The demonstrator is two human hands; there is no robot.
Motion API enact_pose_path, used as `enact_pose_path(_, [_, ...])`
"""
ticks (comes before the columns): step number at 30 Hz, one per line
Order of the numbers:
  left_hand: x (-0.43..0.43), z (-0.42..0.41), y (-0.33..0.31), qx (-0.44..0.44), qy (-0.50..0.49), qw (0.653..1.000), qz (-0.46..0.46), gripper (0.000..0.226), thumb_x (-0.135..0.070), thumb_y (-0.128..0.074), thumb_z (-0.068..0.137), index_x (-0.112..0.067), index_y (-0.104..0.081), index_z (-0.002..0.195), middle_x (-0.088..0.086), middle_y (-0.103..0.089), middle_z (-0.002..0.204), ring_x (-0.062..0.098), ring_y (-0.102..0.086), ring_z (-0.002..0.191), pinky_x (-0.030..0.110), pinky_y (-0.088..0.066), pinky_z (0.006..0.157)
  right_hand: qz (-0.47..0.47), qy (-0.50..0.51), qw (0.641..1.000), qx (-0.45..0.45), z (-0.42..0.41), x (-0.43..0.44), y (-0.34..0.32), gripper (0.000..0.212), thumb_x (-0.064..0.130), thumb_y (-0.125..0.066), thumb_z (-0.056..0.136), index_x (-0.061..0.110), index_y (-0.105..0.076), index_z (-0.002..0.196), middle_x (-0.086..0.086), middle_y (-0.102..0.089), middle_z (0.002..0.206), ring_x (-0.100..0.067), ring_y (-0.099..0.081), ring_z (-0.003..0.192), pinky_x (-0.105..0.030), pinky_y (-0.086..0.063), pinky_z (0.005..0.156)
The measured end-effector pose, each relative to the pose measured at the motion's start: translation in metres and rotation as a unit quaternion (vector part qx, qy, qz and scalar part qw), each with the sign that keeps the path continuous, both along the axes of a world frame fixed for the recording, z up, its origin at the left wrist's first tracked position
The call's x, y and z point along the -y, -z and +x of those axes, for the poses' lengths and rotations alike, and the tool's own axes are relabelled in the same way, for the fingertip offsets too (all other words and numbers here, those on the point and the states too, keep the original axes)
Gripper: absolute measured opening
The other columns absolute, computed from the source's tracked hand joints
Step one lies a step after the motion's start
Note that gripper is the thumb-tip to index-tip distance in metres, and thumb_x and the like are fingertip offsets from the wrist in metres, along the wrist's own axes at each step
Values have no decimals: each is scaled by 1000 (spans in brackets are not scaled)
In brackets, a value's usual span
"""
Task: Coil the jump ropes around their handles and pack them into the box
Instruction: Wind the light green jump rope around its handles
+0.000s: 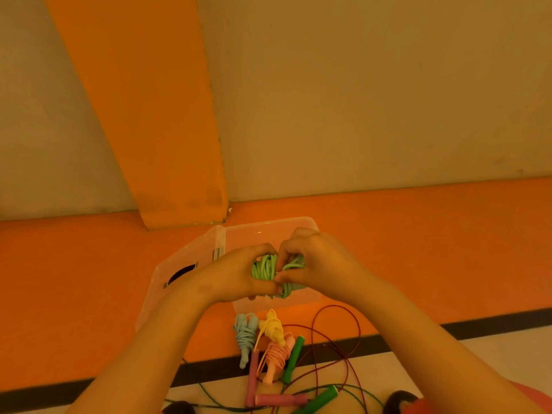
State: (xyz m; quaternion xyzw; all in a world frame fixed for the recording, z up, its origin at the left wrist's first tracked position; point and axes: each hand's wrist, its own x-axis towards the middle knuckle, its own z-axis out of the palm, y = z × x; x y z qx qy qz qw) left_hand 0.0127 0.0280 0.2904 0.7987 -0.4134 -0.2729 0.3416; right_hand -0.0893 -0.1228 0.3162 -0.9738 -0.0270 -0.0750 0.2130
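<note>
Orange floor mat (89, 279) is running along the foot of the wall (388, 100). A clear box (263, 226) is sitting on it with its top open. The hands are hiding most of its inside.

Both hands are working just above the box. The left hand (230, 277) is gripping the light green jump rope (264, 268), with fingers curled over the bundle and the thumb underneath. The right hand (321, 261) is pinching the same bundle from the other side, thumb and fingertips closing on the outer loops. The handles are not showing; they are probably buried in the coil.

On the floor nearer the person, three wound bundles are lying close together outside the box:
- the blue bundle (245, 336)
- the yellow bundle (272, 327)
- the pink bundle (277, 358)

Two ropes are sprawling loose and crossing each other:
- a dark red cord (337, 312) with pink handles (280, 399)
- a thin green cord (209, 397) with green handles (294, 358)

Judging the step: the green coil looks to be getting its final turns or having its tail tucked. The next move calls for locking that end so the loops are not springing open. After that it is a short lowering into the box directly beneath. The three floor bundles and the two loose ropes are waiting their turn.
</note>
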Motion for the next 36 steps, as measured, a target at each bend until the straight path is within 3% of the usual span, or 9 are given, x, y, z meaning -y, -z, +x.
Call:
enact_pose_path(4, [-3, -9, 1, 10, -9, 1000, 19, 47, -36, -83, 70, -27, -56, 108, 1, -69, 93, 25, -69, 73, 45, -57, 64, 50, -23, 998, -6, -1, -3, 1, 14, 29, -77, 76, 21, -68, 84, 4, -54, 90, -10, -51, 86, -22, -36, 68])
enact_pose_path(9, [-4, -27, -7, 99, -33, 993, 52, 42, -64, -68, 71, -42, -55, 104, -13, -70, 81, 1, -64, 55, 25, -54, 58, 106, -31, 994, 0, -2, -7, 0, 12, 28, -76, 77, 26, -64, 79, 2, -59, 90, -11, -53, 87, -31, -44, 76])
enact_pose_path(13, [-6, -29, -7, 32, -30, 999, 12, 27, -52, -69, 79, -37, -60, 100, -12, -70, 78, 9, -65, 54, 33, -56, 57, 180, -38, 983, -11, 1, -5, -3, 19, 22, -79, 75, 29, -62, 77, 13, -61, 81, -3, -58, 79, -34, -51, 73])
enact_pose_path(17, [-7, -22, -10, -47, -5, 999, -22, 25, -36, -73, 81, -30, -62, 103, -3, -70, 82, 5, -66, 61, 26, -52, 53, 223, -71, 972, -26, 0, 0, -11, 18, 16, -78, 77, 22, -64, 86, 14, -62, 77, -2, -59, 75, -28, -49, 73])
enact_pose_path(21, [-13, -18, -11, -29, 16, 999, -6, 39, -37, -78, 76, -31, -61, 110, -5, -70, 88, 4, -65, 67, 30, -55, 62, 160, -78, 984, -17, -2, 9, -13, 15, 20, -77, 78, 20, -66, 88, 15, -57, 78, -4, -53, 88, -18, -41, 78])
enact_pose_path(25, [-17, -20, -6, 25, 54, 998, 38, 45, -46, -80, 72, -35, -59, 109, -8, -66, 96, 8, -62, 85, 32, -50, 77, 161, -50, 986, 17, -2, 22, -10, 12, 16, -77, 78, 17, -68, 85, 11, -64, 79, -4, -59, 80, -18, -43, 76])
enact_pose_path(28, [-15, -28, -7, -33, 77, 996, 3, 39, -31, -79, 77, -25, -60, 111, -3, -65, 98, 10, -62, 86, 19, -48, 72, 213, -30, 976, 30, -1, 28, -10, 7, 8, -73, 81, 9, -67, 83, 0, -68, 82, -8, -61, 76, -23, -46, 73])
enact_pose_path(31, [-14, -32, -14, -86, 70, 993, -44, 39, -18, -76, 80, -14, -58, 116, 8, -66, 104, 20, -65, 93, 25, -53, 75, 263, -16, 964, 35, 0, 28, -10, 5, 13, -67, 87, 10, -69, 83, 1, -68, 81, -3, -59, 75, -21, -45, 74])
enact_pose_path(36, [-13, -30, -20, -106, 46, 989, -91, 42, -5, -72, 81, -27, -56, 114, -6, -68, 103, 1, -66, 91, 14, -50, 74, 299, -25, 954, 0, -1, 26, -10, 18, 25, -58, 92, 12, -72, 95, -1, -71, 96, -13, -65, 95, -29, -49, 86])
